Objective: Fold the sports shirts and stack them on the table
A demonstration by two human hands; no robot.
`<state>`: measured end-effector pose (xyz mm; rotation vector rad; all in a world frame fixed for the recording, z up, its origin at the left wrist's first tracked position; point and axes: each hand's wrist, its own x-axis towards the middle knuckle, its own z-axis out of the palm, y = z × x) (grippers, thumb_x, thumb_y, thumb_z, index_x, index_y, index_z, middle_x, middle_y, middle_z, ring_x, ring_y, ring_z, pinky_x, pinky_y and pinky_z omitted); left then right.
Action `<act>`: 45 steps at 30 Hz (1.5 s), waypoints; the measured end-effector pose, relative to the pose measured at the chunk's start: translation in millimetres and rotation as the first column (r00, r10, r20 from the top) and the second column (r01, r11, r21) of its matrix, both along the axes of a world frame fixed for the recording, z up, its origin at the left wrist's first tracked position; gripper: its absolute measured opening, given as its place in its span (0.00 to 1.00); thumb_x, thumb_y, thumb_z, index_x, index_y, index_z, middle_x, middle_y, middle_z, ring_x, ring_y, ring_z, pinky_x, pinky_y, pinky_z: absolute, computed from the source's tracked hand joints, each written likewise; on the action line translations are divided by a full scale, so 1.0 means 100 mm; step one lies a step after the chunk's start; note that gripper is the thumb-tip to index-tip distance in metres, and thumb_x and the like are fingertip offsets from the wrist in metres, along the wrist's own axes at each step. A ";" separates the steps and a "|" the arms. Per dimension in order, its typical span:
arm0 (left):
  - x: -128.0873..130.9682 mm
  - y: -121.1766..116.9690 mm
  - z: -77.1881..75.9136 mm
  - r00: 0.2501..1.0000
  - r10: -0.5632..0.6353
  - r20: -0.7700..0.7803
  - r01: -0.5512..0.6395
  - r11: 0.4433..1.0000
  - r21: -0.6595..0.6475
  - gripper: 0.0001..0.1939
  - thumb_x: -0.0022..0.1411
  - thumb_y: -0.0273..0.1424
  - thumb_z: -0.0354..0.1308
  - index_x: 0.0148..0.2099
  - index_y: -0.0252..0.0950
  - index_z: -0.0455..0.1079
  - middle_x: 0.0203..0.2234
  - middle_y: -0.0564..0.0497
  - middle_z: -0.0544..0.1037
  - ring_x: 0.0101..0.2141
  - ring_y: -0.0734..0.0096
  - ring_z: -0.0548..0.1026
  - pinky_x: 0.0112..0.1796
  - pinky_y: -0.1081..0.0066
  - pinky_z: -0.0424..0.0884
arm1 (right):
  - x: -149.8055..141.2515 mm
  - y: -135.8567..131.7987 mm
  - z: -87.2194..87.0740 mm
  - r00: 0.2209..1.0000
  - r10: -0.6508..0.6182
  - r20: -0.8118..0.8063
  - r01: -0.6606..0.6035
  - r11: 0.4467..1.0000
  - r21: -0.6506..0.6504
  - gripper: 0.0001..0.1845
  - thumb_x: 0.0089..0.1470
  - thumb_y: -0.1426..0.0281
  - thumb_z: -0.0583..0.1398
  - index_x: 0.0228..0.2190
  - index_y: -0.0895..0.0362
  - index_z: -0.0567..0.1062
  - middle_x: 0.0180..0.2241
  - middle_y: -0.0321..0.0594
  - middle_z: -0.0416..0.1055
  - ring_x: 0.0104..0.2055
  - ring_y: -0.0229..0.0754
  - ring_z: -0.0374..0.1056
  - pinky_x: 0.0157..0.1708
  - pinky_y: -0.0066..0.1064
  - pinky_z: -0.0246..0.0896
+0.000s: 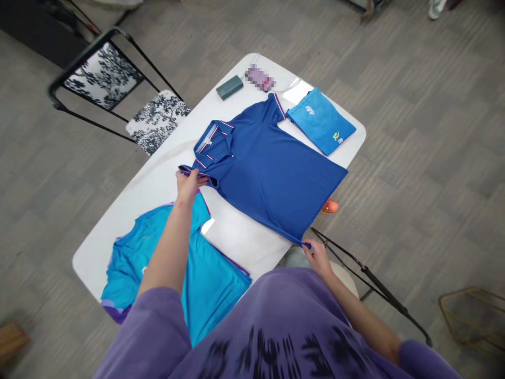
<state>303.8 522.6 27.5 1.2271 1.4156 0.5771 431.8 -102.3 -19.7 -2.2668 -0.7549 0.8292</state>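
A dark blue polo shirt (272, 168) with red-and-white trimmed collar lies spread, front up, across the white table (236, 216). My left hand (190, 184) grips its near sleeve by the cuff, fingers closed on the cloth. At the bottom hem, my right hand (317, 257) pinches the near corner, which reaches past the table's edge. Under and beside my left forearm lies a turquoise shirt (213, 284) with purple edges, partly hidden by my arm and body. A folded bright blue shirt (321, 121) with small logos rests beyond the polo's far sleeve.
A dark green box-shaped object (229, 87) and a blurred pinkish item (259, 78) with a cable lie at the table's far end. A patterned chair (158, 118) stands at the left side. An orange object (330, 206) shows beside the polo's hem, and a black metal frame (379, 284) stands at right.
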 end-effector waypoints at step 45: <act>1.54 -0.28 -1.04 0.610 -0.312 -0.729 0.636 0.741 0.214 0.40 0.76 0.52 0.45 0.83 0.43 0.53 0.81 0.42 0.49 0.81 0.47 0.41 0.76 0.41 0.44 | 1.09 0.90 -0.29 0.972 0.237 0.008 -0.233 0.963 -0.135 0.20 0.64 0.65 0.64 0.57 0.47 0.75 0.54 0.46 0.75 0.53 0.54 0.77 0.58 0.48 0.75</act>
